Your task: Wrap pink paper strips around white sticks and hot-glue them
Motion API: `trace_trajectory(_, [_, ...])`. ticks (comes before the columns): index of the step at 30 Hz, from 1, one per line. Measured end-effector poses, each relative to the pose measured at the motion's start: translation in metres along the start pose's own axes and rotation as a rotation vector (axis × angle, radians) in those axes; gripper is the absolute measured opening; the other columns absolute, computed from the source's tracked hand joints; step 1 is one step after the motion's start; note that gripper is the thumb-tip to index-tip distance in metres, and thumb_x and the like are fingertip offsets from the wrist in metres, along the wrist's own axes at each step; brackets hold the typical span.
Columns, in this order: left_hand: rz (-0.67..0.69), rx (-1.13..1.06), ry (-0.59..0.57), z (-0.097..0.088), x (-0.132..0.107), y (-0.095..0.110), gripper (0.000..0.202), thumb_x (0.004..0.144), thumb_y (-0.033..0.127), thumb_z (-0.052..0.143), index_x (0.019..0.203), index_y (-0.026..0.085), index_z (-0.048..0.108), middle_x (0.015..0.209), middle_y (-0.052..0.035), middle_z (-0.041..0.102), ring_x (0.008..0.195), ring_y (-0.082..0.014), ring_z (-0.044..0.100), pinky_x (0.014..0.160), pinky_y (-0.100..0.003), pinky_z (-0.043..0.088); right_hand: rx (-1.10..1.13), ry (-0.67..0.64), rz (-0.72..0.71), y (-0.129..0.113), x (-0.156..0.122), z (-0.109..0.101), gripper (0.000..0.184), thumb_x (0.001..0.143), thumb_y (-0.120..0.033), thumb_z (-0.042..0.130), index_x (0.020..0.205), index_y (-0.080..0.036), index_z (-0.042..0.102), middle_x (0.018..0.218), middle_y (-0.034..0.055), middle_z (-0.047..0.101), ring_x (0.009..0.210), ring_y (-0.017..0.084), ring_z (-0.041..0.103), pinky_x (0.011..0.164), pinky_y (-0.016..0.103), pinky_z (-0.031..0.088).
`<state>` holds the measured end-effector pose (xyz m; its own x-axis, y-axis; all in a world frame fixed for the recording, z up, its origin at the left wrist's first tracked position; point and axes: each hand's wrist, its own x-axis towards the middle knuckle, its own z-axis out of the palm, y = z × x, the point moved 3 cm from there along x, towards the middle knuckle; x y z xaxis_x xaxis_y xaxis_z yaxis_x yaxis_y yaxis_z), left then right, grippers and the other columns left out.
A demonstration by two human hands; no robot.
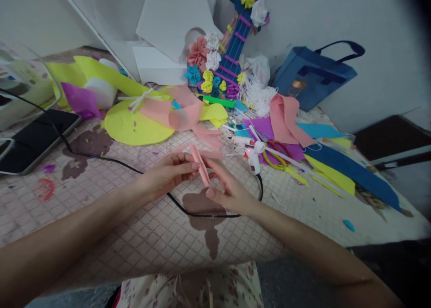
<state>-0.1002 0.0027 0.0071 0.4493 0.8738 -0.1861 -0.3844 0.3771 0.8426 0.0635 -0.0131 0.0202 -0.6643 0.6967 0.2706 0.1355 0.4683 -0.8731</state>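
Between my hands, over the middle of the table, is a folded pink strip (200, 165) of felt or crepe-like material, tilted with its upper end to the left. My left hand (173, 169) pinches its left side between thumb and fingers. On the other side my right hand (227, 184) has its fingers curved with the thumb apart; the fingertips are behind or against the strip, partly hidden. More cut pink pieces (210, 138) lie just beyond the hands. A white glue gun (252, 157) with a lit red light rests to the right of my right hand.
A black cord (202, 215) runs across the table below my hands. Yellow-handled scissors (276, 157) and coloured scraps lie right. A yellow sheet (138, 126) is at left, near a phone-like black device (35, 137). Behind stand a flower-decorated blue guitar (232, 52) and a blue bag (310, 77).
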Motion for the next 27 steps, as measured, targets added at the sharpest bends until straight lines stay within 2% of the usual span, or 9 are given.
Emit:
trace_trajectory(3, [0.012,-0.025,0.031,-0.0007,-0.0001,-0.0009,0.015,0.071,0.021,0.075,0.084,0.012,0.071,0.078,-0.0019,0.066,0.066,-0.0067,0.057,0.064,-0.017,0.047,-0.048,-0.013,-0.011,-0.0011,0.0011,0.0036,0.069,0.087,-0.053,0.05,0.145,-0.027,0.024,0.145,0.0095,0.034,0.134,0.026,0.031,0.107,0.048,0.033])
trace_trajectory(6, [0.02,-0.036,0.073,-0.0005,0.0,-0.0021,0.014,0.071,0.02,0.075,0.082,0.012,0.071,0.077,-0.0018,0.066,0.067,-0.0072,0.058,0.064,-0.017,0.048,-0.114,-0.01,-0.032,-0.0032,0.001,0.0061,0.068,0.088,-0.053,0.047,0.146,-0.027,0.022,0.147,0.0086,0.031,0.135,0.026,0.029,0.11,0.05,0.028])
trace_trajectory(12, [0.014,-0.064,0.115,0.0018,-0.0011,-0.0035,0.01,0.07,0.017,0.075,0.076,0.013,0.07,0.074,-0.0005,0.065,0.067,-0.0072,0.058,0.063,-0.017,0.048,-0.199,0.009,-0.067,0.0015,0.0004,0.008,0.067,0.09,-0.048,0.046,0.147,-0.027,0.018,0.147,0.0093,0.03,0.136,0.025,0.028,0.111,0.049,0.028])
trace_trajectory(21, [0.009,-0.11,0.165,-0.0014,-0.0009,-0.0041,0.009,0.068,0.015,0.076,0.074,0.012,0.07,0.073,0.0002,0.065,0.066,-0.0061,0.058,0.063,-0.016,0.047,-0.394,-0.03,-0.082,0.0042,-0.0025,0.0087,0.072,0.091,-0.04,0.047,0.149,-0.029,0.006,0.145,0.0114,0.028,0.136,0.026,0.027,0.109,0.049,0.03])
trace_trajectory(27, [0.001,-0.115,0.189,-0.0026,-0.0001,-0.002,0.009,0.069,0.014,0.076,0.073,0.011,0.069,0.074,-0.0008,0.067,0.065,-0.0064,0.059,0.064,-0.017,0.048,-0.327,0.036,-0.069,0.0012,-0.0045,0.0065,0.079,0.089,-0.04,0.053,0.149,-0.03,0.001,0.146,0.0115,0.029,0.133,0.026,0.032,0.104,0.05,0.037])
